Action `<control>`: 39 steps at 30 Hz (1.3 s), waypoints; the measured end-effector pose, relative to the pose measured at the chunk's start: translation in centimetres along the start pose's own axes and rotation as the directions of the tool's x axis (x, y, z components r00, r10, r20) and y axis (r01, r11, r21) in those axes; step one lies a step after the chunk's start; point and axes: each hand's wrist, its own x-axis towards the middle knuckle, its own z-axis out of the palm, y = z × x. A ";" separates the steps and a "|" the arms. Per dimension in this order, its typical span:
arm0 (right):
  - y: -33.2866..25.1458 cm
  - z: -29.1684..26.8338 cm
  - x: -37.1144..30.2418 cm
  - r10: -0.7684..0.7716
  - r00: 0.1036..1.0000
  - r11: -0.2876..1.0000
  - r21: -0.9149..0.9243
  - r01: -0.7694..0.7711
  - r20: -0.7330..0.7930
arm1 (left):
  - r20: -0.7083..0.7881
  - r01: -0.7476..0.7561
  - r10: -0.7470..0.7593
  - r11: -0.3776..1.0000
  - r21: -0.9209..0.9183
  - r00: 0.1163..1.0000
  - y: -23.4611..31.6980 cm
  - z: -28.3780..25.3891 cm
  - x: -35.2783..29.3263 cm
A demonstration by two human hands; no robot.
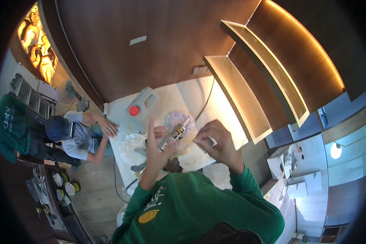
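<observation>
Holding in the left hand (152,149), index finger pointing up and the rest bent in, a slim grey cylindrical tube with a yellow-and-black label (174,136), slanted over the white counter (171,92). Gripping in the right hand (220,140), near the tube, with fingers curled almost closed, a small grey-and-white piece (211,140), too unclear to identify. Facing a translucent plastic jug with a red cap (149,102) and, on the counter, a round lilac pad (178,117) and a crumpled white round pad (130,147). Sharing the counter's left side with a person in a light grey T-shirt and dark blue cap (75,140).
</observation>
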 end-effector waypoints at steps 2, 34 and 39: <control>0.5 -1.1 0.7 0.014 0.999 1.000 -0.026 -0.015 -0.046 | 0.029 0.167 -0.165 0.984 -0.061 0.986 -1.6 -1.1 0.4; 2.0 -5.3 10.6 -0.054 0.995 0.998 -0.038 0.051 -0.082 | 0.205 0.332 -0.301 0.933 -0.141 0.931 -7.1 3.2 1.8; 18.5 -6.2 10.0 0.307 0.922 0.951 0.038 -0.307 -0.238 | 0.404 0.436 -0.387 0.900 -0.032 0.829 -10.3 4.8 6.3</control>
